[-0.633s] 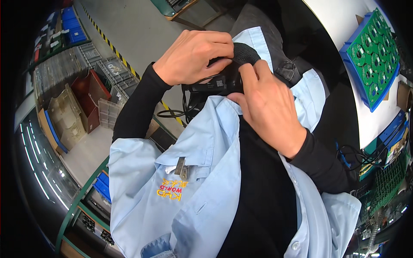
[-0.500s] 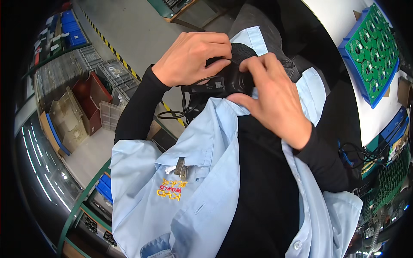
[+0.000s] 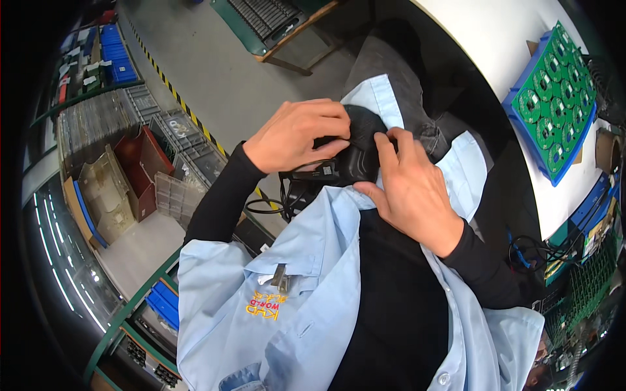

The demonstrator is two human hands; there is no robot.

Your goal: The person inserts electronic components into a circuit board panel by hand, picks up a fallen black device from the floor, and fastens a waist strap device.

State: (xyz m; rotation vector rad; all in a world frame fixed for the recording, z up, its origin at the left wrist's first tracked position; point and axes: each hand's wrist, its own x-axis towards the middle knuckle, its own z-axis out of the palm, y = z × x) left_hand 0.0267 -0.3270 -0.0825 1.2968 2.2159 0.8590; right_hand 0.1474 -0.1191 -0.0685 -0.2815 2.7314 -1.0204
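Note:
A black pouch-like thing with a mesh-textured part [image 3: 366, 124] lies over my lap, just beyond the hem of my light blue jacket [image 3: 274, 225]. My left hand [image 3: 297, 135] is curled round its left side, with thumb and fingers closing on its dark edge. On the other side my right hand [image 3: 417, 189] grips it between bent fingers and thumb. Below the left hand sits a small black box with a pale label [image 3: 326, 169]. A thin black cable [image 3: 267, 208] loops from it to the left. Parts of the pouch are hidden by my fingers.
At right, a blue tray of round green circuit boards [image 3: 557, 101] rests on a white table [image 3: 486, 32]. Leftward stand grey crates [image 3: 176, 133], a dark red bin [image 3: 140, 166] and blue bins [image 3: 117, 55]. A green bench [image 3: 244, 29] is ahead; yellow-black tape [image 3: 173, 91] marks the floor.
The view has tilted, so hands, pouch and tray sit lower and more of the far bench shows. Both hands stay on the pouch; the right fingers have drawn slightly closer together.

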